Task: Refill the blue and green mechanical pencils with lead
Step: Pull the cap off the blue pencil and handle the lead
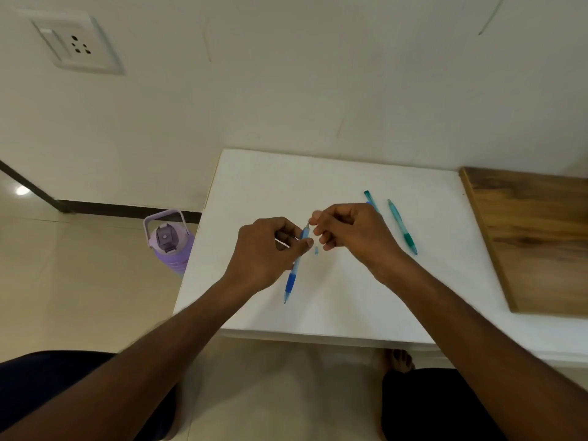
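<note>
My left hand point(267, 249) grips the blue mechanical pencil point(294, 272) by its upper barrel, tip pointing down toward me over the white table point(334, 186). My right hand point(346, 230) has its fingertips pinched together at the pencil's top end; what they pinch is too small to make out. A small pale blue cap point(316, 250) lies on the table just below my right fingers. The green mechanical pencil point(402, 226) lies flat to the right of my right hand. A teal lead tube point(371, 200) lies behind my right hand, partly hidden by it.
A wooden board point(534, 237) lies along the table's right side. A purple water bottle point(168, 243) stands on the floor left of the table. The wall with a socket point(76, 43) rises behind. My knees and a bare foot point(399, 361) sit under the table's near edge.
</note>
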